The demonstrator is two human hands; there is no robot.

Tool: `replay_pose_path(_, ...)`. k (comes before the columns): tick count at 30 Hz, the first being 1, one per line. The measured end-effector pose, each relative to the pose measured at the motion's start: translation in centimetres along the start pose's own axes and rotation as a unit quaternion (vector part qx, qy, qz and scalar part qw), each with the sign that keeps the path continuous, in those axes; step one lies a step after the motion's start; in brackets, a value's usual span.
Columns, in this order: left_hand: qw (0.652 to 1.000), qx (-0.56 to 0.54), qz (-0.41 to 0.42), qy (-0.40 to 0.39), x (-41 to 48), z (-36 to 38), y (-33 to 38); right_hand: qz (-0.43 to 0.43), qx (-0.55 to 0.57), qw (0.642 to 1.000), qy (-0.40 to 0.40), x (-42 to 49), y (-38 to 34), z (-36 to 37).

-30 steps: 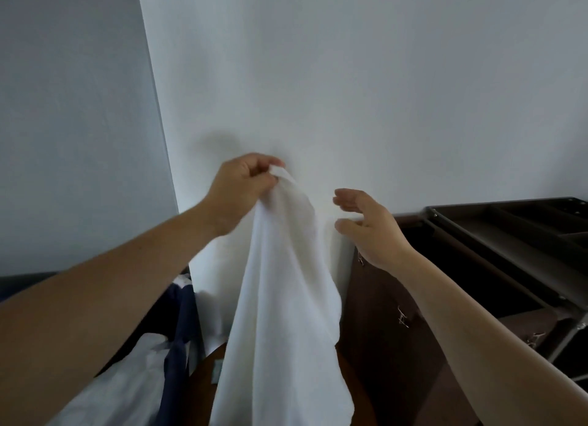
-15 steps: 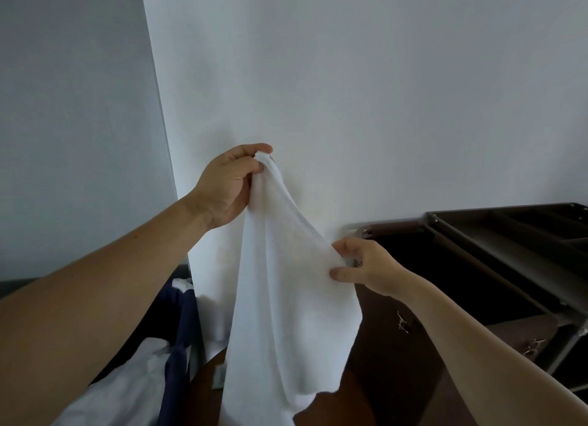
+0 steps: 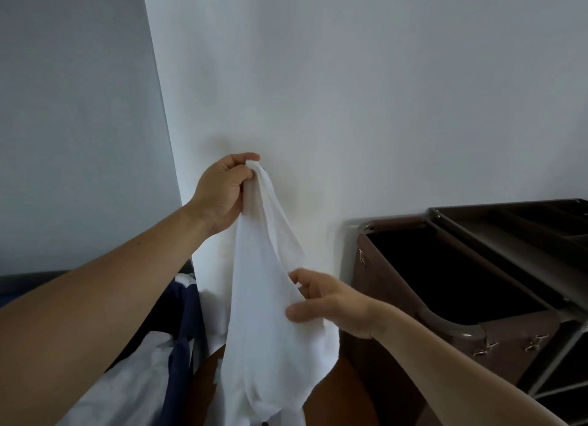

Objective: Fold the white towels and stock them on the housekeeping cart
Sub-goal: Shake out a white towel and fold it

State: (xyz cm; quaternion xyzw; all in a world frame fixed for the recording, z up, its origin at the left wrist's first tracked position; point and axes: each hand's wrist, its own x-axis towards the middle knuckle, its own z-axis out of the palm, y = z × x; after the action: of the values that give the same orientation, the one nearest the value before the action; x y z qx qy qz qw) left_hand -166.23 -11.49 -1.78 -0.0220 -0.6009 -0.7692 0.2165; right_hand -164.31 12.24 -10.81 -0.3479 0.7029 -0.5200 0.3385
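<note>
1. The left hand [image 3: 222,193] has kept its place, raised before the wall. The forearm slants up from the lower left, and the thumb and curled fingers pinch the top corner of the white towel [image 3: 270,314].
2. The towel hangs from that pinch, unfolded and bunched. Its lower end drops out of view beside a heap of white and navy linen [image 3: 136,378].
3. The right hand [image 3: 331,304] was open and clear of the cloth a second ago. It then took the right edge and has slid lower along it, thumb in front and fingers behind, pinching. It is probably looking for the second corner, so folding has barely begun.
4. The housekeeping cart [image 3: 451,325] stands to the right, apart from the towel. No towels show on it.
</note>
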Motion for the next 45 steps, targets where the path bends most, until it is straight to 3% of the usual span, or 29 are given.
replay_pose_path(2,0.999,-0.006,0.008,0.034,0.5,-0.8,0.6,0.074,-0.1,0.991,-0.055,-0.4,0.5,0.2)
replay_pose_path(4,0.999,0.014,0.009,0.044,0.7,-1.5,0.7,0.121,-0.249,0.959,-0.065,-0.6,0.5,0.3)
replay_pose_path(6,0.997,0.055,0.003,0.049,0.7,-2.1,0.1,0.11,-0.482,0.869,-0.031,-0.5,-0.1,-0.1)
replay_pose_path(7,0.996,0.068,-0.001,0.057,0.6,-2.5,-0.2,0.094,-0.54,0.836,-0.023,-0.4,-0.4,-0.2)
replay_pose_path(12,0.994,0.044,-0.017,0.099,0.3,-4.1,-0.8,0.163,-0.37,0.905,-0.133,-0.3,0.3,-0.5)
replay_pose_path(14,0.996,0.044,-0.017,0.076,0.2,-4.0,-0.9,0.215,-0.372,0.892,-0.139,-0.1,1.2,-0.5)
replay_pose_path(16,0.997,0.06,-0.013,0.052,0.1,-3.4,-0.9,0.241,-0.452,0.849,-0.13,0.3,1.9,-0.5)
replay_pose_path(18,0.995,0.084,-0.007,0.055,0.3,-3.3,-0.9,0.227,-0.52,0.818,-0.09,0.6,2.3,-0.8)
replay_pose_path(19,0.993,0.096,-0.006,0.066,0.5,-3.6,-0.8,0.216,-0.519,0.824,-0.063,0.6,2.3,-1.2)
replay_pose_path(27,0.965,0.173,-0.015,0.195,1.2,-9.0,-1.8,0.094,-0.38,0.919,0.041,-0.7,1.0,-6.0)
replay_pose_path(29,0.962,0.185,-0.012,0.202,1.0,-9.6,-1.9,0.05,-0.365,0.927,0.071,-1.1,0.7,-6.3)
replay_pose_path(30,0.962,0.189,-0.008,0.199,1.0,-9.7,-2.0,0.031,-0.399,0.913,0.078,-1.3,0.5,-6.3)
replay_pose_path(34,0.961,0.208,0.016,0.18,0.8,-9.2,-2.1,-0.074,-0.643,0.762,0.036,-1.5,-0.3,-5.0)
replay_pose_path(36,0.961,0.209,0.019,0.182,0.9,-9.0,-2.2,-0.143,-0.647,0.749,-0.001,-1.5,-0.6,-3.6)
replay_pose_path(38,0.959,0.208,0.018,0.193,1.0,-9.1,-2.2,-0.156,-0.638,0.754,-0.033,-1.4,-0.4,-2.4)
replay_pose_path(40,0.955,0.217,0.017,0.202,1.0,-9.5,-2.3,-0.099,-0.629,0.77,-0.031,-1.4,-0.2,-2.2)
replay_pose_path(43,0.951,0.245,0.017,0.188,0.8,-10.3,-2.6,-0.003,-0.574,0.818,0.021,-1.9,0.3,-4.1)
replay_pose_path(45,0.95,0.247,0.017,0.191,0.7,-11.0,-2.5,0.007,-0.535,0.842,0.072,-2.3,0.7,-5.7)
